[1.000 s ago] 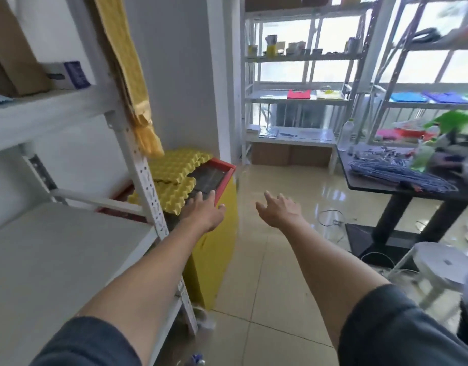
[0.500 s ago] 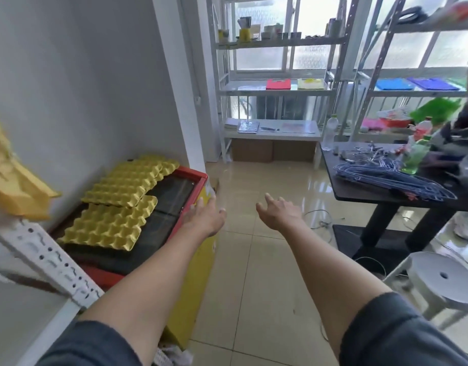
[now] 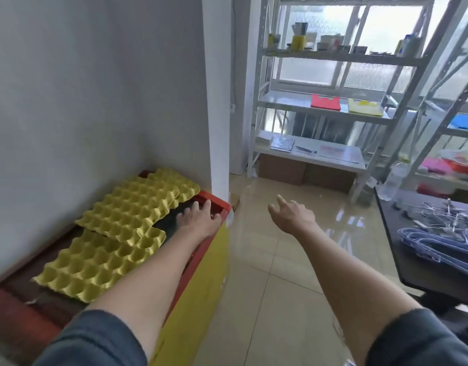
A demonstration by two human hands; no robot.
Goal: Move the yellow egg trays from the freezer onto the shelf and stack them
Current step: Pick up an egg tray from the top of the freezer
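Yellow egg trays lie on top of the freezer [image 3: 201,265], a yellow chest with a red rim and dark glass lid, at lower left against the wall. The near tray [image 3: 95,262] is partly overlapped by a middle tray [image 3: 132,207], and a far tray [image 3: 182,183] sticks out beyond that. My left hand [image 3: 198,217] is spread open over the lid near the red rim, just right of the middle tray, holding nothing. My right hand [image 3: 291,215] hovers open over the floor, right of the freezer.
A white wall corner [image 3: 217,101] stands just behind the freezer. White metal shelving [image 3: 320,112] with small items lines the window at the back. A dark table [image 3: 423,249] with blue wire hangers sits at right. Tiled floor lies between.
The view has swung right and moved closer to the freezer; the near white shelf has left the frame. My left hand has reached forward over the freezer lid beside the trays.
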